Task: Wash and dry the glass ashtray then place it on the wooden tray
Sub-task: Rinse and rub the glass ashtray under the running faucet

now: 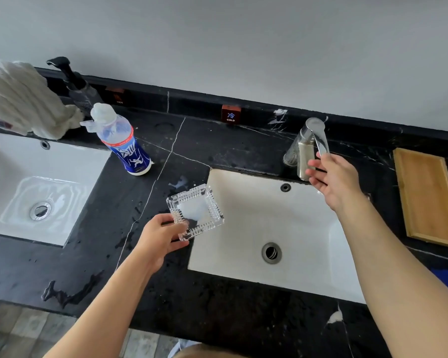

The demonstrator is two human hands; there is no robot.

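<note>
A square clear glass ashtray (195,211) with a ribbed rim hangs tilted over the left edge of the right sink (246,228). My left hand (161,237) grips its near-left corner. My right hand (331,177) is at the chrome tap (307,148), fingers loosely curled under the end of its lever handle. No water is visible from the spout. A wooden tray (427,195) lies on the black counter at the far right, with nothing on it.
A white towel (23,99) is bunched at the back left beside a black pump bottle (78,91). A blue-labelled plastic bottle (124,143) stands between the two sinks. The left sink (36,184) holds some water. Wet patches dot the black marble counter (166,293).
</note>
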